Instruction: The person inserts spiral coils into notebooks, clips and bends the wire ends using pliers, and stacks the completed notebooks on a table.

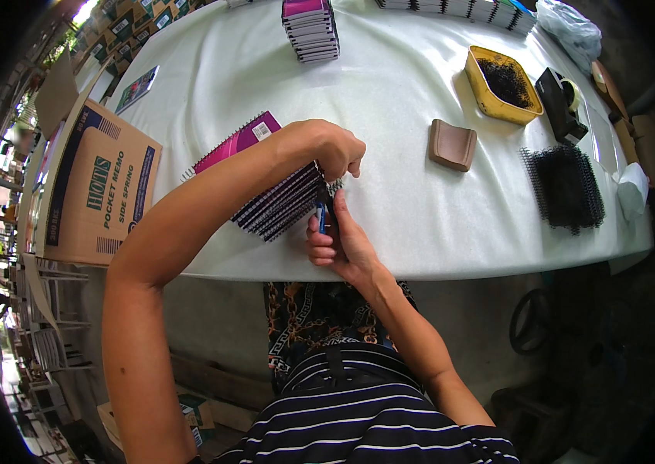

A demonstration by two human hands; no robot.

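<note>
A stack of spiral notebooks (289, 203) with a magenta cover lies near the table's front edge, fanned a little so its bound edges show. My right hand (347, 243) is closed round pliers (321, 219) with blue and dark handles. Their jaws point away from me, at the stack's right-hand corner. Just beyond them my left hand (337, 151) is bent over that same corner with its fingers curled in. Whatever those fingers pinch is hidden beneath the hand, and my left forearm crosses over the magenta cover.
To the left stands a cardboard box (99, 185). A brown curved block (452, 145), a yellow tub (504, 85) of black coils, a tape dispenser (562, 104) and a pile of black spirals (563, 189) sit to the right. More notebooks (310, 31) are stacked at the far side.
</note>
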